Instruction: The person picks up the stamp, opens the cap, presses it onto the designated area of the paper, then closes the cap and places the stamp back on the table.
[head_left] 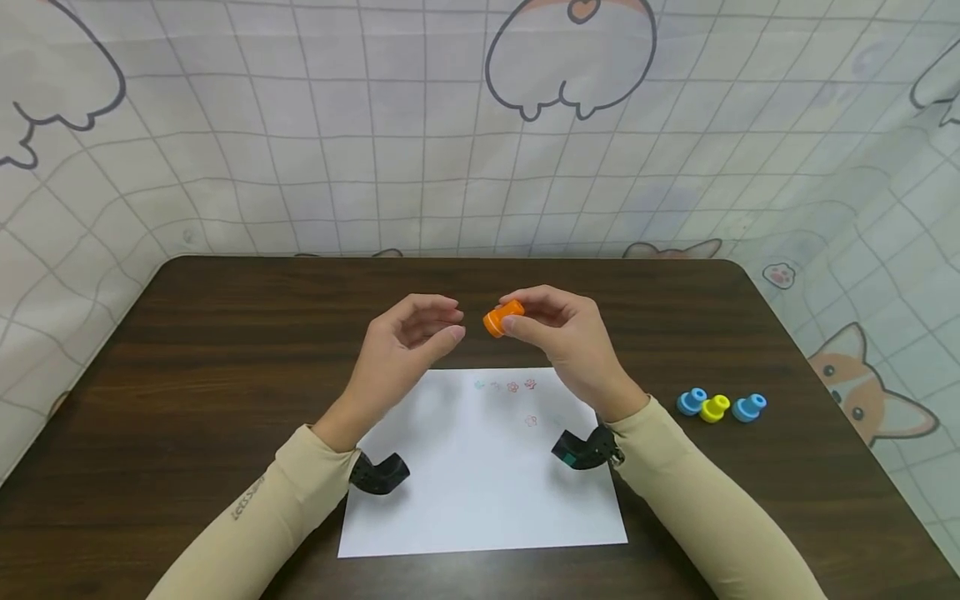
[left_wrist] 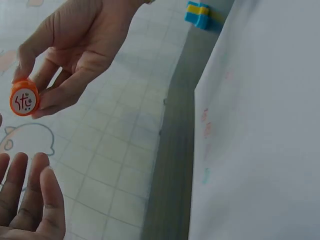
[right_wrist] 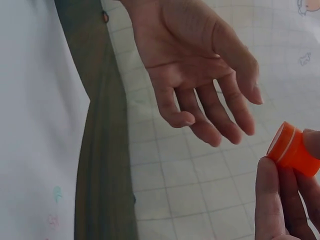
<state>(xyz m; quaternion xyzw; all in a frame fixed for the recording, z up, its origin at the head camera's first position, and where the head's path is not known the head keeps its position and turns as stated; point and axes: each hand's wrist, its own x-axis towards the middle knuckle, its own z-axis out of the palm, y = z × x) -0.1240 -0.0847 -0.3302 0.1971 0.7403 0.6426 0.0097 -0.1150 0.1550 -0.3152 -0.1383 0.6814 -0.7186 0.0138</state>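
Observation:
An orange stamp (head_left: 503,317) is pinched between the thumb and fingers of my right hand (head_left: 558,329), raised over the far edge of the paper. Its round printing face, white with red marks, shows in the left wrist view on the stamp (left_wrist: 24,102). My left hand (head_left: 408,346) hovers just left of it, fingers relaxed and holding nothing; the right wrist view shows its palm (right_wrist: 190,65) apart from the stamp (right_wrist: 295,150). Below lies a white sheet of paper (head_left: 480,483) with several small prints (head_left: 513,387) in red and greenish ink near its far edge.
To the right of the paper, two blue stamps (head_left: 691,402) and a yellow stamp (head_left: 715,408) stand on the dark wooden table (head_left: 187,400). A patterned cloth (head_left: 420,150) hangs behind the table and along its sides.

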